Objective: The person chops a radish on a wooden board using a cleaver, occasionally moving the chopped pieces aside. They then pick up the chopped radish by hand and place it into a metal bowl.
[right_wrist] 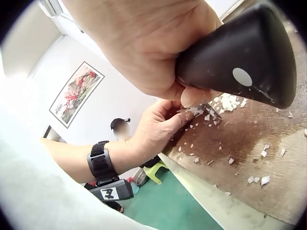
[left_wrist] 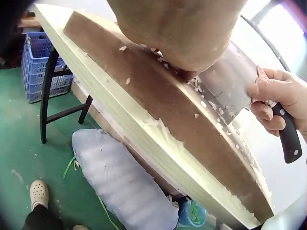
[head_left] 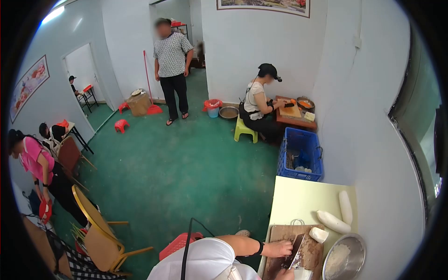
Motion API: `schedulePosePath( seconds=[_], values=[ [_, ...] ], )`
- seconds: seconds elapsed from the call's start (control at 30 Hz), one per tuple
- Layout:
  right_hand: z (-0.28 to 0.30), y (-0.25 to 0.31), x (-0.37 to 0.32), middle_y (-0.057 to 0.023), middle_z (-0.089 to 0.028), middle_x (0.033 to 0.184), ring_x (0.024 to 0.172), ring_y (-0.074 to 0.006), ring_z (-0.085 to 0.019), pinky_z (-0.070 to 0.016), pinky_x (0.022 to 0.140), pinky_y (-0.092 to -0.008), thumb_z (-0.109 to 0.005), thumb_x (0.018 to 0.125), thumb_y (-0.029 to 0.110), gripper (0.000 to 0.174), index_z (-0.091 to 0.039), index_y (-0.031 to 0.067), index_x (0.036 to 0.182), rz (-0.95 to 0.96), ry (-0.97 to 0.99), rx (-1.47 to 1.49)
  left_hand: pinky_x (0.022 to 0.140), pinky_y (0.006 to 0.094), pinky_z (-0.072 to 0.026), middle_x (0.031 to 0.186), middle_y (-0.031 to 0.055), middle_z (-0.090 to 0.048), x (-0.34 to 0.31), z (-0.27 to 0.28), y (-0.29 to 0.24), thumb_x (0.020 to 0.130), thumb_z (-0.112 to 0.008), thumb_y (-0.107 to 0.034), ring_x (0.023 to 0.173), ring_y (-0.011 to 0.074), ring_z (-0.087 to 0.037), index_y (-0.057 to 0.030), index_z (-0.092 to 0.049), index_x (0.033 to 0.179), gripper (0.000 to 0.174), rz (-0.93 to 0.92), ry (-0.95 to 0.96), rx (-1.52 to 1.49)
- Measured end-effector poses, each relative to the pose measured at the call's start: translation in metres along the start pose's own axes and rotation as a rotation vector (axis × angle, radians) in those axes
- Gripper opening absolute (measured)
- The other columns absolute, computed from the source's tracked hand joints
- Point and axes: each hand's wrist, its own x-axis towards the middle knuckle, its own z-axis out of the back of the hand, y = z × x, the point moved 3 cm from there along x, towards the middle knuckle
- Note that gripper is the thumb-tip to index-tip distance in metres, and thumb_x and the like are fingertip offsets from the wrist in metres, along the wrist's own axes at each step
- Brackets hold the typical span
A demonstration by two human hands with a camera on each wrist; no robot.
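Right hand (left_wrist: 277,98) grips the knife (left_wrist: 230,79), fingers closed round it!
Left hand (right_wrist: 152,128) bends its fingers at the white bits (right_wrist: 229,102) on the board (right_wrist: 249,139), any pinch unclear.

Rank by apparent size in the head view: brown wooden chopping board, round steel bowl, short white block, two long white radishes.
1. Wooden chopping board
2. Steel bowl
3. Nearer radish and farther radish, too alike to rank
4. White block
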Motion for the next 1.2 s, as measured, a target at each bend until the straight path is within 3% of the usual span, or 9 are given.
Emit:
schedulePosePath(
  seconds=[0.17, 0.3, 0.33, 0.4, 0.5, 0.77, 0.9, 1.2],
  values=[
    [0.001, -0.001, -0.005, -0.0275, -0.062, 0.071, 0.067, -0.0449, -0.061, -0.0497, 0.062, -0.0483, -0.057, 0.084, 0.020, 0.029, -0.063, -0.0078, 0.083, 0.015, -0.010, 0.012, 0.085, 0.0395, -0.0441, 0.099, 0.0117, -0.052, -0.001, -0.006, -0.007, 0.075, -0.063, -0.008, 0.097, 0.0300, -0.050, -0.0040, -0.058, 0.091, 0.017, 0.085, -0.102, -0.006],
    [-0.004, 0.008, -0.006, -0.0273, -0.063, 0.075, 0.068, -0.0443, -0.061, -0.0499, 0.063, -0.0490, -0.060, 0.084, 0.021, 0.038, -0.057, -0.0059, 0.111, -0.037, -0.048, -0.043, 0.084, 0.0395, -0.0445, 0.098, 0.0122, -0.052, -0.005, -0.003, -0.006, 0.074, -0.064, -0.010, 0.097, 0.0306, -0.050, -0.0023, -0.057, 0.092, 0.021, 0.114, -0.140, -0.040],
    [-0.034, -0.021, -0.001, -0.0251, -0.062, 0.072, 0.073, -0.0446, -0.061, -0.0484, 0.065, -0.0506, -0.059, 0.081, 0.016, 0.024, -0.056, -0.0027, 0.095, 0.005, -0.158, -0.042, 0.084, 0.0397, -0.0445, 0.097, 0.0122, -0.052, -0.006, 0.001, -0.008, 0.073, -0.064, -0.010, 0.097, 0.0308, -0.050, -0.0022, -0.057, 0.093, 0.022, 0.109, -0.153, -0.013],
    [-0.025, -0.016, 0.000, -0.0264, -0.062, 0.076, 0.076, -0.0458, -0.061, -0.0483, 0.065, -0.0511, -0.059, 0.081, 0.016, 0.023, -0.057, -0.0030, 0.093, -0.087, -0.009, -0.036, 0.085, 0.0400, -0.0449, 0.098, 0.0129, -0.053, -0.004, 0.006, -0.013, 0.073, -0.066, -0.011, 0.097, 0.0311, -0.051, -0.0024, -0.058, 0.094, 0.024, 0.108, -0.148, 0.013],
    [-0.020, -0.014, 0.001, -0.0276, -0.061, 0.074, 0.075, -0.0467, -0.061, -0.0477, 0.065, -0.0524, -0.059, 0.082, 0.015, 0.019, -0.055, -0.0020, 0.088, -0.096, 0.016, -0.045, 0.086, 0.0405, -0.0453, 0.098, 0.0127, -0.054, -0.003, -0.003, -0.008, 0.073, -0.067, -0.011, 0.097, 0.0313, -0.052, -0.0028, -0.058, 0.093, 0.024, 0.122, -0.158, 0.041],
    [-0.020, -0.016, 0.001, -0.0262, -0.061, 0.067, 0.066, -0.0442, -0.062, -0.0492, 0.061, -0.0521, -0.056, 0.085, 0.020, 0.021, -0.056, -0.0009, 0.089, -0.051, -0.028, -0.016, 0.081, 0.0395, -0.0457, 0.091, 0.0110, -0.052, 0.003, 0.019, -0.014, 0.068, -0.065, -0.007, 0.091, 0.0305, -0.051, -0.0046, -0.056, 0.087, 0.022, 0.061, -0.220, -0.027],
    [-0.013, -0.014, 0.004, -0.0260, -0.062, 0.070, 0.067, -0.0438, -0.062, -0.0490, 0.061, -0.0527, -0.056, 0.085, 0.022, 0.022, -0.057, 0.0006, 0.090, -0.104, 0.021, 0.022, 0.076, 0.0374, -0.0463, 0.080, 0.0086, -0.052, 0.005, 0.013, -0.004, 0.067, -0.061, -0.009, 0.082, 0.0280, -0.052, -0.0078, -0.054, 0.072, 0.009, -0.028, -0.140, 0.131],
    [0.007, -0.011, -0.003, -0.0220, -0.063, 0.069, 0.065, -0.0419, -0.062, -0.0484, 0.059, -0.0516, -0.057, 0.085, 0.018, 0.016, -0.054, 0.0020, 0.087, -0.110, -0.049, 0.120, 0.079, 0.0394, -0.0483, 0.089, 0.0102, -0.061, 0.010, 0.017, -0.008, 0.068, -0.070, -0.004, 0.088, 0.0307, -0.057, -0.0032, -0.062, 0.083, 0.017, 0.092, -0.136, 0.009]
  ],
)
